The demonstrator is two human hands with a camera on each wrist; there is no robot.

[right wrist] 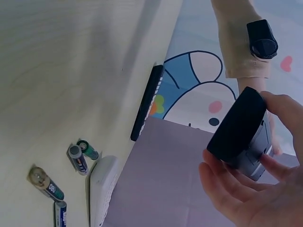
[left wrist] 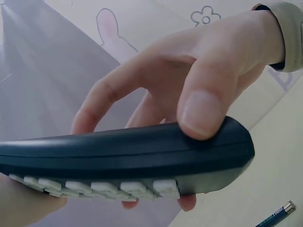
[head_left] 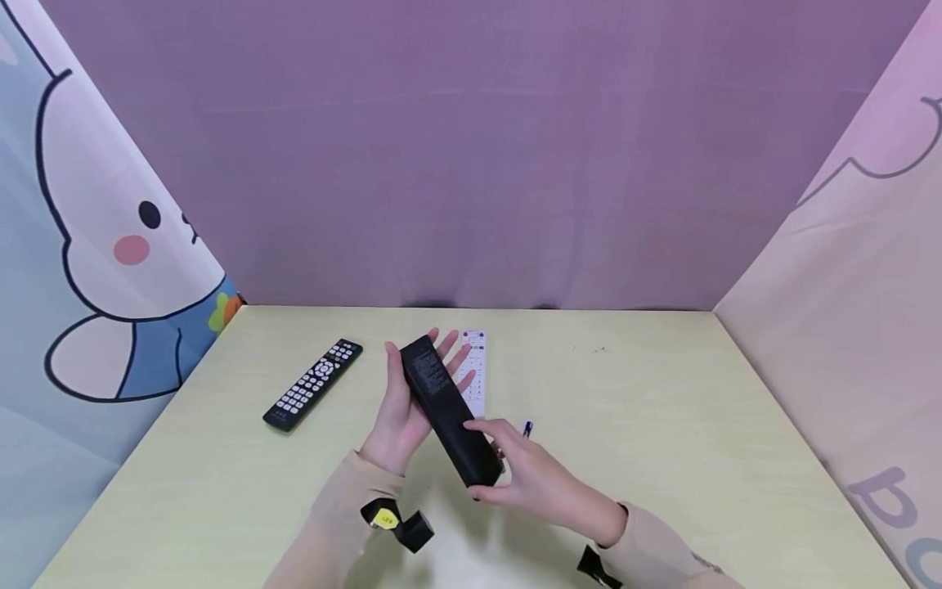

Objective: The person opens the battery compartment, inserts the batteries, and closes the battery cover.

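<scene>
A black remote control [head_left: 450,409] lies back side up across my left hand [head_left: 401,413]. Its white buttons [left wrist: 125,189] face down toward the palm in the left wrist view. The left thumb stands along one long side, and the straight, spread fingers reach out past the other. My right hand [head_left: 526,470] pinches the lower end of this remote, thumb at the end edge and index finger on its back. In the right wrist view, the remote's end [right wrist: 239,125] sits between the right thumb and fingers.
A second black remote [head_left: 312,384] lies on the table at the left. Behind the left fingers is a white remote [head_left: 477,384]. Several batteries [right wrist: 47,182] lie near it in the right wrist view. A purple cloth [head_left: 471,164] closes off the table's back.
</scene>
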